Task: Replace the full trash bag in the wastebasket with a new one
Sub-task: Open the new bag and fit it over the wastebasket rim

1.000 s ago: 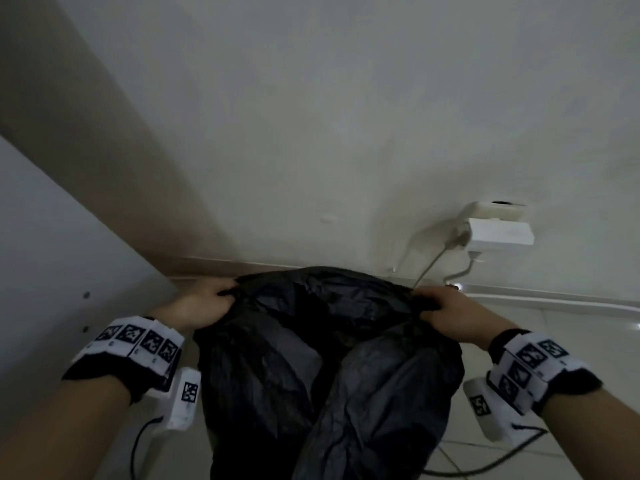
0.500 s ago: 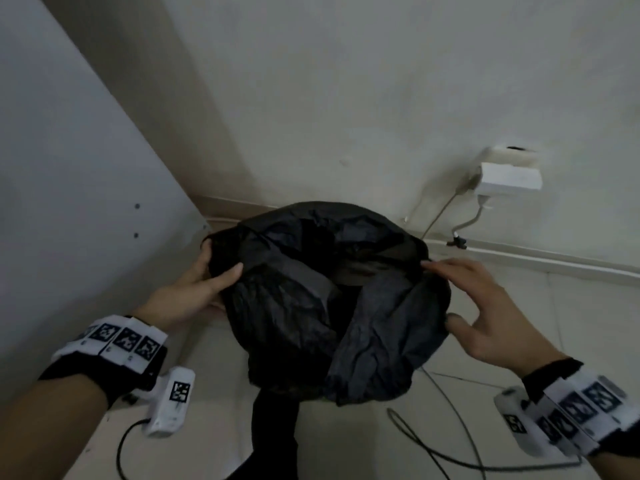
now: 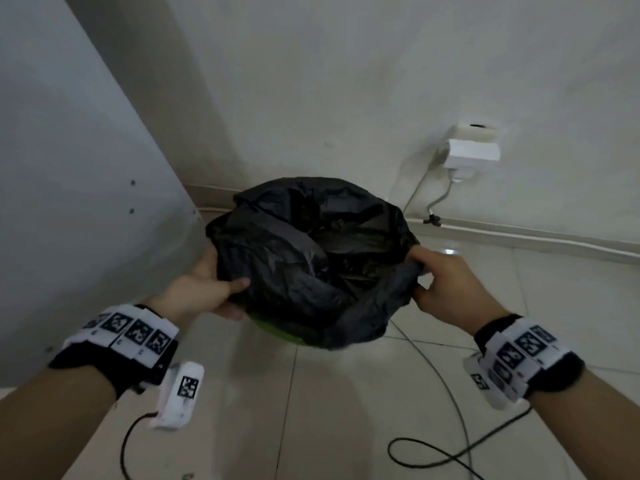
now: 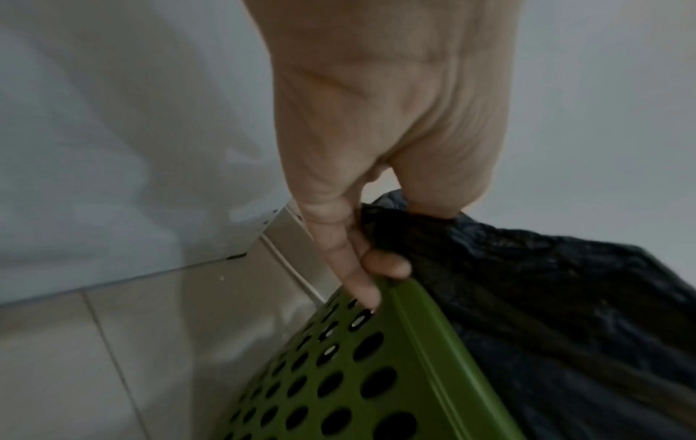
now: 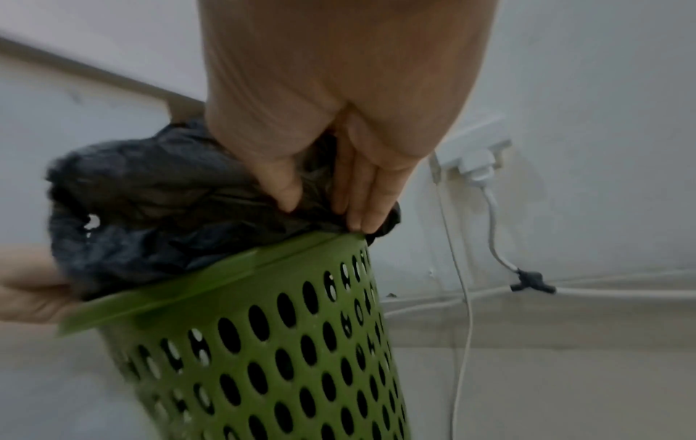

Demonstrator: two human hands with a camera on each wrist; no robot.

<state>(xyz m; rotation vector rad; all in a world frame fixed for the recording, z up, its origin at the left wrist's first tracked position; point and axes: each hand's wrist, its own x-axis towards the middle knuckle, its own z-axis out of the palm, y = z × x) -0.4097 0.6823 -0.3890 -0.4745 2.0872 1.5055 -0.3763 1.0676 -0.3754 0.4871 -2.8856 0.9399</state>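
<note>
A black bag (image 3: 311, 258) sits in the mouth of a green perforated basket (image 5: 263, 342) that stands on the tiled floor (image 3: 346, 410) near the corner of a pale wall (image 3: 346, 81) and a grey panel (image 3: 69, 150). The bag's crumpled edge bunches above the basket's rim, loose and not pulled down over it on the near side. The left hand (image 3: 204, 292) pinches the bag's left edge, thumb on top of the plastic and fingers (image 4: 361, 279) under it, their tips touching the basket's rim; its grip is closed on the bag. The right hand (image 3: 446, 282) takes the bag's right edge between thumb and fingers (image 5: 361, 193), which point down to the rim; its grip too is closed on the bag. Behind the basket, a white plug (image 3: 472, 154) sits in a wall socket, and its cable (image 5: 493, 226) drops to the skirting. A thin wire (image 3: 446, 386) and a black cord (image 3: 433, 455) lie across the floor to the right.
</note>
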